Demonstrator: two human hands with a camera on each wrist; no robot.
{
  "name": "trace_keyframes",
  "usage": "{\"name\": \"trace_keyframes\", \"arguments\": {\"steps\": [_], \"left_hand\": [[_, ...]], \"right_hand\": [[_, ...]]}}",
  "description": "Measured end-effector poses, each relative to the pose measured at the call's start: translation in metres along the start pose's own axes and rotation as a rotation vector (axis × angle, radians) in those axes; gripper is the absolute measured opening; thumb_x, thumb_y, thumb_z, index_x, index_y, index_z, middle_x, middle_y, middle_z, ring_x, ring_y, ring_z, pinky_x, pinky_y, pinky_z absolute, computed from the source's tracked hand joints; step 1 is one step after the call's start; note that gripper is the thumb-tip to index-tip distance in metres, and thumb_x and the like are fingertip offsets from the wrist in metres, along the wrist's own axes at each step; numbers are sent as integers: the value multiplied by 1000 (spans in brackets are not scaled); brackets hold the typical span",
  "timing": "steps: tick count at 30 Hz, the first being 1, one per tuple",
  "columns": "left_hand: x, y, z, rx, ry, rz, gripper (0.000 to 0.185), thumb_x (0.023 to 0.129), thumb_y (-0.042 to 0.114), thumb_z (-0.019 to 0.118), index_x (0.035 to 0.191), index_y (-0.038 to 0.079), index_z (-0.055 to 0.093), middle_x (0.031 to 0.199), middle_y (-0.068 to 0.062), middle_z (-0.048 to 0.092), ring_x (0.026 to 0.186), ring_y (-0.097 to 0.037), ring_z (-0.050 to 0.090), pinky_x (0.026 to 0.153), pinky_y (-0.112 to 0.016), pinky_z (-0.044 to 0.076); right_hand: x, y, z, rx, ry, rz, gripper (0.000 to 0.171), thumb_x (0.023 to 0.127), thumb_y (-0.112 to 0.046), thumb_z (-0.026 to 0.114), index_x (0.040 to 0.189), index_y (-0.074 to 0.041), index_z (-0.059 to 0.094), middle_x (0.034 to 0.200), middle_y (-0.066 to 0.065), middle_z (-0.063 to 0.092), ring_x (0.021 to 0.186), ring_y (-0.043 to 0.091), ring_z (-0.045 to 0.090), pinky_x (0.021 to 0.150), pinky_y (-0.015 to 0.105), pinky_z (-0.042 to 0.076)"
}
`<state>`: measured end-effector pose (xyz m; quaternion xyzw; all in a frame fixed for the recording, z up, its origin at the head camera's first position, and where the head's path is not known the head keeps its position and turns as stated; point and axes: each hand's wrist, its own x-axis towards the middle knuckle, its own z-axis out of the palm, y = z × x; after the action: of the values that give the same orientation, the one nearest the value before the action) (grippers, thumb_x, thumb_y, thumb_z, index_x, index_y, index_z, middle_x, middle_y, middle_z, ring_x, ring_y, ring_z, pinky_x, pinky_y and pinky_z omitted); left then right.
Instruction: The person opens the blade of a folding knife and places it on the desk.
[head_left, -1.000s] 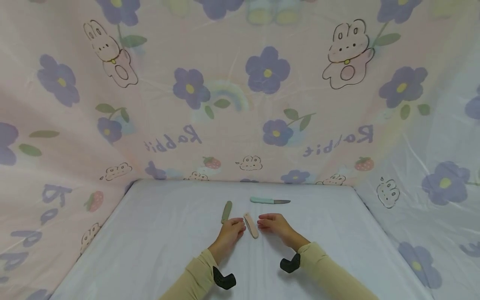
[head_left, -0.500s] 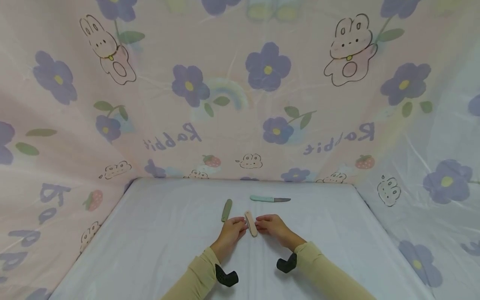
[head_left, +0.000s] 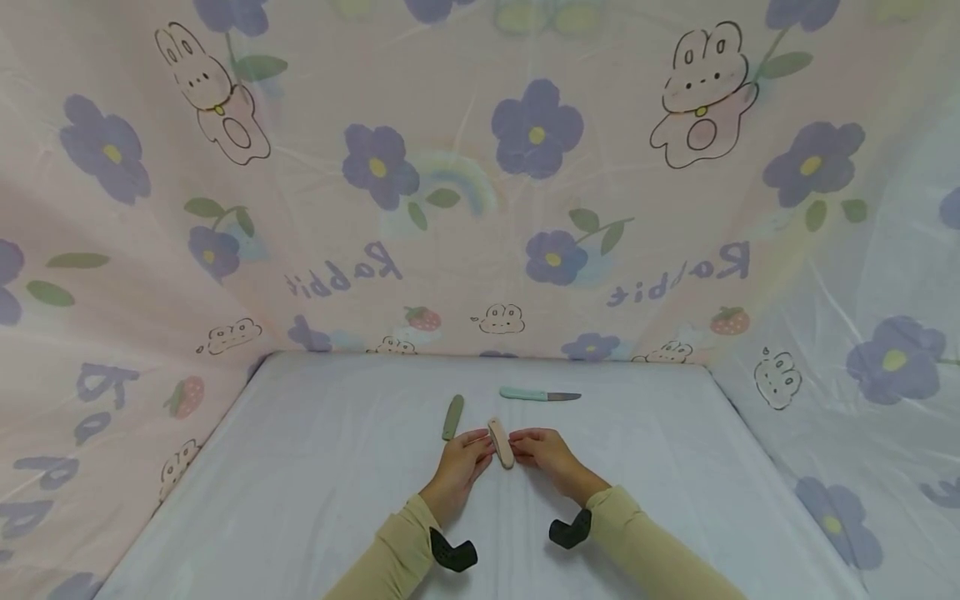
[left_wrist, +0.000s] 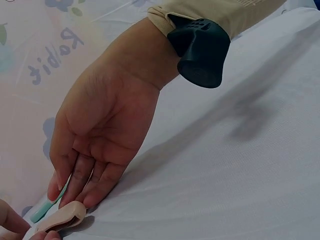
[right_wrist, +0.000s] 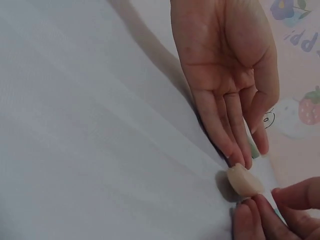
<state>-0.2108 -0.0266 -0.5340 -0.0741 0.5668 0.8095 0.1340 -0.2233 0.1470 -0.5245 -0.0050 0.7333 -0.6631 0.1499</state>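
A pink oblong piece (head_left: 501, 442), shaped like a knife sheath, lies on the white sheet between my hands. My left hand (head_left: 461, 461) touches its left side with straight fingertips (left_wrist: 92, 197). The pink piece (left_wrist: 62, 217) lies just beyond those fingertips. My right hand (head_left: 546, 452) touches the pink piece's other side, with its fingers (right_wrist: 235, 142) held straight and its palm showing. In the right wrist view the rounded end of the pink piece (right_wrist: 244, 181) sits between the fingertips of both hands. Neither hand wraps round it.
A green oblong piece (head_left: 452, 417) lies just left of the pink one. A teal-handled knife (head_left: 538, 394) with a bare dark blade lies farther back. The white sheet (head_left: 315, 467) is walled on three sides by a pink rabbit-and-flower curtain (head_left: 480, 208).
Both hands have closed in on the pink piece from either side. One second ago they lay a little apart from it; now their fingertips touch it.
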Motion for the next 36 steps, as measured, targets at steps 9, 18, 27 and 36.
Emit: {"name": "trace_keyframes", "arguments": {"steps": [9,18,27,36], "left_hand": [[1,-1,-1,-22,-20,9,40,94,5,52,130,-10,42,126,-23,52,108,-24,55,94,-36,45],[0,-2,-1,-67,-119,37,41,94,-1,49,131,-15,36,129,-29,46,111,-26,54,97,-38,42],[-1,-1,0,-60,-118,54,38,93,-4,48,129,-15,39,126,-27,50,107,-25,56,91,-33,47],[0,2,1,-68,-124,63,43,89,-6,55,130,-10,42,121,-21,55,101,-19,58,86,-30,50]], "right_hand": [[2,10,2,118,31,-28,31,93,-6,51,117,13,54,111,21,60,91,20,62,81,33,53],[-3,5,7,179,-16,-52,34,94,-5,52,120,17,48,113,24,60,95,22,62,85,38,51],[-19,-16,12,77,-35,-130,31,91,2,51,118,17,50,115,29,57,101,29,59,88,41,49],[-25,-21,14,-136,-25,-300,27,89,3,56,116,8,57,116,23,58,111,37,52,90,42,47]]}}
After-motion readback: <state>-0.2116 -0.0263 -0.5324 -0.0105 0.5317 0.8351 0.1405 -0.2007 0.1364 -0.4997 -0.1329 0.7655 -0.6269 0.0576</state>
